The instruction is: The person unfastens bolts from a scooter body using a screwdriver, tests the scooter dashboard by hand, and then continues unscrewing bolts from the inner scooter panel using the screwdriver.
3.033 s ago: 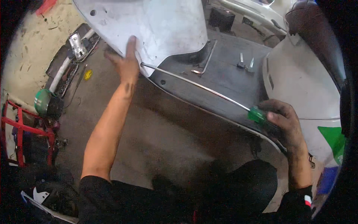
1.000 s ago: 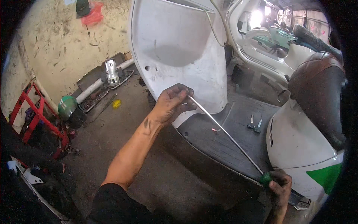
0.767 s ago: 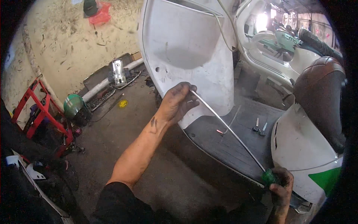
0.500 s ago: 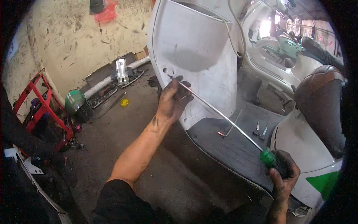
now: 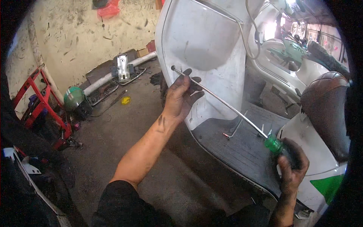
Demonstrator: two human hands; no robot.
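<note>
My right hand (image 5: 293,168) is wrapped round the green and black handle of a long screwdriver (image 5: 230,108). Its thin metal shaft slopes up and left to a round hole (image 5: 173,68) in the scooter's white inner leg shield (image 5: 223,85), and the tip is at the hole. Close to that end, my left hand (image 5: 181,96) steadies the shaft between thumb and fingers, with the other fingers partly spread. Both hands are darkened with grime. Below the panel, an L-shaped hex key (image 5: 236,126) with a red end lies on the black footboard (image 5: 227,145).
Small metal pieces (image 5: 262,130) lie on the footboard near the brown seat (image 5: 327,109). A pale cable (image 5: 244,41) hangs over the leg shield. To the left are a red metal frame (image 5: 41,102), a green helmet (image 5: 74,99) and a yellow round thing (image 5: 125,100). Another scooter (image 5: 280,56) stands behind.
The screwdriver's tip has moved up and left to the round hole. My left hand's fingers have loosened and spread somewhat along the shaft. My right hand has risen slightly with the handle.
</note>
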